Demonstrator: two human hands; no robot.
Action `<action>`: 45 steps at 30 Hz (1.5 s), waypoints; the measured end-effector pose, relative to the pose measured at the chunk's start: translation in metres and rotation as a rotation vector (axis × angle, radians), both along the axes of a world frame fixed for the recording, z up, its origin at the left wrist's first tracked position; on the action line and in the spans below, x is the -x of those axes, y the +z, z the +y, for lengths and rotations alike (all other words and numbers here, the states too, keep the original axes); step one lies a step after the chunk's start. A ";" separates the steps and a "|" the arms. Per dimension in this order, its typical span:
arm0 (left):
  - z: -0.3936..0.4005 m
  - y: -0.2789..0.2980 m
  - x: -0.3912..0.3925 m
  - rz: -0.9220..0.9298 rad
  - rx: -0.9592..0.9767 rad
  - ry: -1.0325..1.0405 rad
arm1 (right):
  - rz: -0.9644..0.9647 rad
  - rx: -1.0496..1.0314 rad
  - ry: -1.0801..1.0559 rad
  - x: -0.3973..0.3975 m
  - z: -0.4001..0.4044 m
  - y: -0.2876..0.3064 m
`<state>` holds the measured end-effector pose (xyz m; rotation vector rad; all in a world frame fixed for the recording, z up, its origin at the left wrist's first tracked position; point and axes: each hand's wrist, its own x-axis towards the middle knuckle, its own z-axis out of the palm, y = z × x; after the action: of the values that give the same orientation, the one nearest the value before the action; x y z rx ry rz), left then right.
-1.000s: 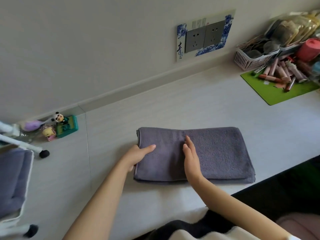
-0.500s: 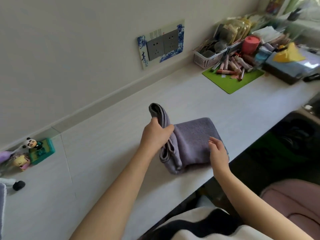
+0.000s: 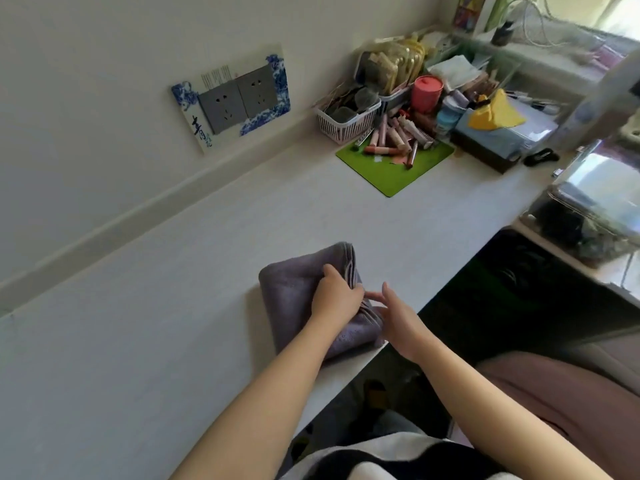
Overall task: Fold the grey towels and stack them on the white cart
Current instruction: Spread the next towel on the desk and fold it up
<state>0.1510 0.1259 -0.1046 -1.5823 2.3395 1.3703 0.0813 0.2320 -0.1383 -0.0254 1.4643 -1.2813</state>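
A grey towel [image 3: 294, 289] lies folded into a small thick square at the front edge of the white desk [image 3: 173, 306]. My left hand [image 3: 337, 297] lies on top of it, with its fingers curled over the layered right edge. Just to the right, my right hand [image 3: 391, 313] has straight fingers that touch the same edge near the left fingertips. The white cart is out of view.
At the back right lie a green mat [image 3: 394, 168] with several tubes, a white basket [image 3: 346, 121], a red cup [image 3: 426, 93] and a box with a yellow cloth [image 3: 495, 114]. A clear container [image 3: 588, 216] stands at the right. The desk's edge drops off just right of the towel.
The left hand carried the towel's left half over onto the right half, so the towel is now half as wide. The right hand slid to the right edge. The view swung right.
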 end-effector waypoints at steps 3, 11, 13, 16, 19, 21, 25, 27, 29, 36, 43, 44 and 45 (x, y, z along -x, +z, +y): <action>-0.001 -0.008 0.001 0.087 -0.147 0.128 | 0.347 -0.137 0.207 0.007 -0.008 0.000; -0.018 -0.042 -0.045 -0.395 0.641 -0.204 | 0.994 -0.215 0.560 0.003 -0.029 -0.006; -0.017 -0.053 -0.043 -0.517 0.568 -0.248 | 1.154 -0.128 0.535 0.001 -0.030 -0.007; -0.012 -0.061 -0.040 -0.543 0.595 -0.190 | 1.227 -0.045 0.663 0.003 -0.038 -0.014; -0.012 -0.070 -0.042 -0.460 0.649 -0.130 | 1.285 -0.061 0.805 0.009 -0.038 -0.029; -0.013 -0.071 -0.044 -0.418 0.673 -0.100 | 1.267 -0.052 0.852 0.013 -0.038 -0.038; -0.014 -0.072 -0.044 -0.338 0.671 -0.124 | 1.184 -0.011 0.815 0.014 -0.040 -0.041; -0.010 -0.071 -0.049 -0.245 0.671 -0.014 | 1.139 -0.007 0.740 0.014 -0.038 -0.037; -0.005 -0.061 -0.060 -0.102 0.555 0.341 | 1.033 -0.012 0.623 0.016 -0.039 -0.031; 0.000 -0.042 -0.129 0.263 -0.329 0.891 | 0.645 -0.038 0.636 0.006 -0.069 -0.016; 0.001 -0.014 -0.221 0.648 -0.625 1.050 | 0.340 0.025 0.831 -0.063 -0.116 0.004; 0.001 -0.009 -0.243 0.681 -0.610 1.054 | 0.316 0.059 0.859 -0.084 -0.124 0.012; 0.002 -0.002 -0.255 0.704 -0.590 1.052 | 0.292 0.078 0.874 -0.095 -0.129 0.018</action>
<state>0.4058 0.1279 -0.1069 -2.4123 0.8314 2.7922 0.1761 0.1029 -0.1201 -0.8418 1.3901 -0.6184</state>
